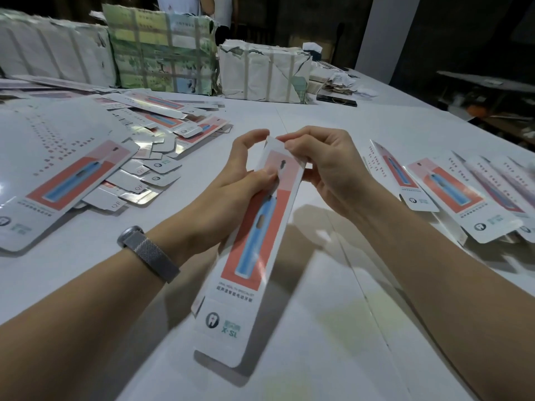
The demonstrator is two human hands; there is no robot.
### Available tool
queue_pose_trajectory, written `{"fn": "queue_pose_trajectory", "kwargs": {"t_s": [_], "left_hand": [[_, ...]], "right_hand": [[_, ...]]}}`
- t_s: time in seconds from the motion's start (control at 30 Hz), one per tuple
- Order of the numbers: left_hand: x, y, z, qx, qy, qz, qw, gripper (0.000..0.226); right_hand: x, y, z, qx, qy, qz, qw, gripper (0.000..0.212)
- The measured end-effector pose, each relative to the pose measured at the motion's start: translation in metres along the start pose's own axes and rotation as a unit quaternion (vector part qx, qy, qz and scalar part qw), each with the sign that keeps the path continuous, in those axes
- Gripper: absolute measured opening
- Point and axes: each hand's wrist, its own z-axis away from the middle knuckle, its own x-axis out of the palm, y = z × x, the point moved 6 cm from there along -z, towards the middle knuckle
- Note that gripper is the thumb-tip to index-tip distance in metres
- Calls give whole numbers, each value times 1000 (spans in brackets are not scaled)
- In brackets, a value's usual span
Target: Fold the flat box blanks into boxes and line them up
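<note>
the white table (333, 134) is the landmark for everything here. at its far edge stand wrapped paper bundles (162, 50), torn open in places. on the table's left side sprawls a loose heap of flat blanks (95, 157), many of them, overlapping and unfolded. on the table's right side lies a row of folded boxes (451, 192), side by side and leaning on one another, so the lining up has begun; the row runs out of view, so its count cannot be told. judging by the heap against the row, most of the work looks still ahead.

above the table's near middle, lifted off the surface, is the box in hand (254, 241), a long narrow sleeve printed with a blue toothbrush on red. its long axis runs from the near edge of the table up and away, tilted slightly right; the logo end points toward the person, the far end with the hang hole points toward the bundles. it seems already opened into a tube, with the far end flap being worked.

the left hand (246, 180) grips the upper body of the box, thumb across its printed face. the right hand (318, 166) pinches the top flap (273, 143) between thumb and forefinger, its other fingers curled
</note>
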Motion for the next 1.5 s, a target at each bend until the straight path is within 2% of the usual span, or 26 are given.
{"fn": "queue_pose_trajectory", "kwargs": {"t_s": [0.37,0.47,0.7,0.8,0.87,0.9,0.97,1.0,1.07,1.13,1.17,1.2,1.27,1.37,1.43,1.5], "left_hand": [[-1,-1,0,15,2,67,998,21],[-7,-1,-1,22,23,94,995,17],[-12,-3,-5,64,61,79,993,17],[-15,-3,-7,81,103,57,990,19],[-14,-2,-9,95,125,23,987,19],[-13,-1,-11,98,135,11,986,15],[-14,0,-10,94,147,47,984,8],[-13,1,-10,79,134,104,982,14],[-3,2,-12,40,41,202,978,43],[7,6,-19,-4,2,168,986,72],[8,6,-22,-22,8,156,988,95],[7,1,-26,-33,15,136,990,106],[8,-11,-29,-36,-7,62,997,94],[-2,-30,-13,-50,-69,-59,995,87],[-17,-34,-14,-36,-70,-142,987,77],[-32,-33,-17,-25,-40,-205,978,72]], "right_hand": [[-1,-2,1,-16,-92,-15,996,24],[3,0,3,-15,-98,3,995,27],[11,3,4,-9,-89,17,996,26],[12,-6,6,-56,-7,117,992,22],[11,-21,10,-140,74,251,955,26],[14,-29,14,-178,82,307,931,28],[26,-35,19,-185,36,377,907,42],[31,-33,19,-155,3,406,900,55],[33,-28,19,-91,-29,463,881,71],[25,-30,17,-57,-26,492,868,71],[21,-30,16,-42,-27,499,865,66],[18,-28,15,-23,-34,498,866,60],[19,-17,13,25,-75,467,881,51],[22,0,11,53,-120,425,896,54],[11,1,8,64,-104,394,911,50],[-10,4,4,102,-72,378,917,42]]}}
